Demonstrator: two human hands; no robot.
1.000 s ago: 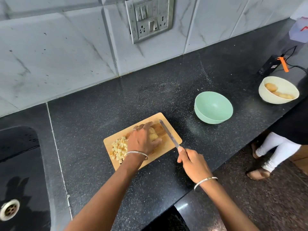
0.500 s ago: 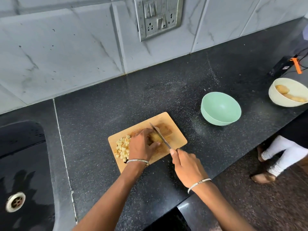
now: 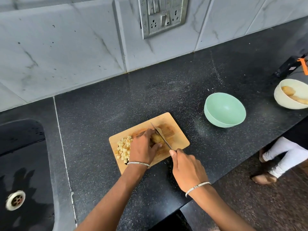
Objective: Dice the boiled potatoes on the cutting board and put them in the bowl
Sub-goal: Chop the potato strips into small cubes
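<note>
Slicing lumpy potato (image 3: 156,138) on wooden board (image 3: 178,139), steel knife (image 3: 160,136) in right hand (image 3: 188,169).

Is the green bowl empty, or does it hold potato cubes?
Empty. The green bowl shows only its bare inside; the potato cubes lie on the cutting board.

The bowl (image 3: 225,109) is mint green, board (image 3: 177,139) tan, counter (image 3: 133,97) speckled black, dice (image 3: 124,148) seemingly pale yellow.

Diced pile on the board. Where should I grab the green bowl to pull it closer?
Grip the green bowl by the rim nearest the cutting board, thumb inside, coming from the left. It stands upright and looks empty; its rounded wall offers little purchase.
</note>
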